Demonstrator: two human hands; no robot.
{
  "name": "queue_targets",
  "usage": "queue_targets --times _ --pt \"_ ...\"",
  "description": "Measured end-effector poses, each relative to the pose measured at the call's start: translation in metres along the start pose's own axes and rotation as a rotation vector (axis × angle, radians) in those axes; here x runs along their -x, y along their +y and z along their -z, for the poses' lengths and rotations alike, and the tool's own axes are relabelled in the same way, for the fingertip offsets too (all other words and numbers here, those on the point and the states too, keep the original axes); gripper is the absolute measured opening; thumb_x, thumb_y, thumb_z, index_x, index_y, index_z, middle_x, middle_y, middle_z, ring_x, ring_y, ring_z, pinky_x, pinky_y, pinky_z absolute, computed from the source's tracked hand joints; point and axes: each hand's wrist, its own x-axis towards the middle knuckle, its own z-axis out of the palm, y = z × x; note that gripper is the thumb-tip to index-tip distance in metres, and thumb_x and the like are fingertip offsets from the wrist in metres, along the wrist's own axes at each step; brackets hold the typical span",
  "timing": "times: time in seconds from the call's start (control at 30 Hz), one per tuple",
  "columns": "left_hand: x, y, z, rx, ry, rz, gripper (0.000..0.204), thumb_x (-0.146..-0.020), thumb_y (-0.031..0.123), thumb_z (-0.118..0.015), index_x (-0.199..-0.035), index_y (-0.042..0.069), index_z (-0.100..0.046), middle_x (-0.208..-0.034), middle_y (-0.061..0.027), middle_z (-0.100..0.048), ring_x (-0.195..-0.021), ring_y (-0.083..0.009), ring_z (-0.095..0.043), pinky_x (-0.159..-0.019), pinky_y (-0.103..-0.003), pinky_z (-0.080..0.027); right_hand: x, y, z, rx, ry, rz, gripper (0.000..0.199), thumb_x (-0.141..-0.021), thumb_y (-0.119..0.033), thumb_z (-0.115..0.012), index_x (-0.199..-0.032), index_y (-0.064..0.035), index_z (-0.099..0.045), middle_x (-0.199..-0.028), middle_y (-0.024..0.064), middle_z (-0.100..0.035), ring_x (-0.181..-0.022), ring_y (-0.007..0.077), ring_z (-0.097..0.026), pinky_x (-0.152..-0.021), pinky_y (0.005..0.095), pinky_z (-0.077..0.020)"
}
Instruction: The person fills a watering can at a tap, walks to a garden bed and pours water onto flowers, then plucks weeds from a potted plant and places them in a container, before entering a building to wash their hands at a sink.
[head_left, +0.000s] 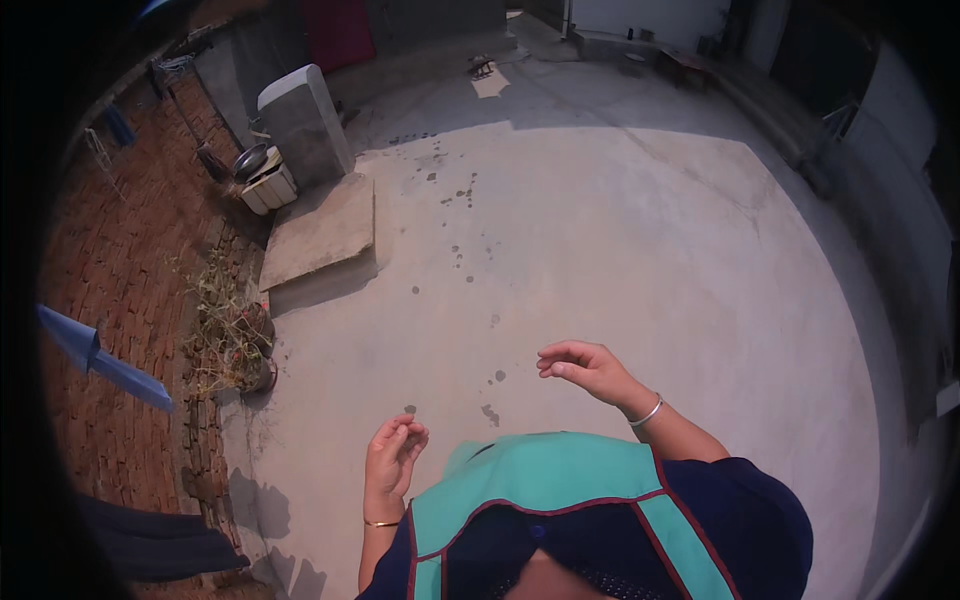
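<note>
My left hand (393, 458) is raised in front of me at the lower middle, its fingers loosely bent, with nothing visible in them. A gold-coloured bangle (381, 523) circles that wrist. Farther right and a little higher, my right hand (588, 372) points leftward, fingers loosely stretched above the thumb and no object showing. A silver bangle (648, 411) sits on this wrist. Both hands are in the air over the concrete ground, apart from each other. Below them is the turquoise apron (560, 470) with dark red trim that I wear over a dark blue top.
Dark wet spots (457, 250) trail across the concrete yard (640, 260). Along the left brick wall (110, 370) stand potted plants (240, 340), a low concrete slab (320, 230) and a white container (268, 190) with a metal basin (250, 160). Blue cloth (100, 360) hangs nearby.
</note>
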Motion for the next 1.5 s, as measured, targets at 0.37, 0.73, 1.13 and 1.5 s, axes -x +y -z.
queue_targets --times 0.37,0.73,1.13,1.5 --pt "-0.426 0.179 0.053 0.106 0.271 -0.142 0.017 -0.089 0.011 -0.052 -0.104 0.003 -0.054 -0.093 -0.0066 -0.059 -0.089 -0.0173 -0.058 -0.082 -0.031 -0.047 -0.48 -0.016 0.08 0.041 -0.095 -0.035 0.027 -0.088 -0.008 -0.055 -0.114 -0.0008 -0.054 -0.103 0.008 -0.061 -0.098 0.0166 -0.059 -0.086 0.0283 -0.0465" --pt "-0.964 0.326 -0.058 -0.094 -0.391 0.005 0.009 -0.087 0.011 -0.057 -0.092 0.003 -0.057 -0.077 -0.003 -0.056 -0.082 -0.0144 -0.058 -0.082 -0.03 -0.045 -0.836 0.014 0.303 -0.036 0.456 -0.026 0.01 -0.085 -0.011 -0.057 -0.088 -0.002 -0.057 -0.075 0.0068 -0.061 -0.079 0.0174 -0.062 -0.074 0.0273 -0.0473" --pt "-1.361 0.496 0.001 0.111 0.076 -0.239 0.016 -0.086 0.006 -0.056 -0.102 0.004 -0.055 -0.088 -0.0047 -0.06 -0.089 -0.0156 -0.059 -0.084 -0.03 -0.046 -1.424 -0.084 0.447 0.282 -0.077 0.041 0.028 -0.082 0.004 -0.057 -0.109 -0.0004 -0.054 -0.08 0.0001 -0.053 -0.092 0.0134 -0.058 -0.079 0.0254 -0.0468" --pt "-1.875 0.709 -0.088 -0.098 -0.172 -0.068 0.008 -0.084 0.013 -0.061 -0.087 0.009 -0.055 -0.099 -0.0058 -0.059 -0.1 -0.0171 -0.054 -0.088 -0.033 -0.043 -1.797 -0.082 0.611 0.151 0.255 -0.126 0.005 -0.083 -0.002 -0.058 -0.081 -0.0025 -0.053 -0.083 0.0045 -0.061 -0.087 0.0132 -0.06 -0.079 0.025 -0.0465"
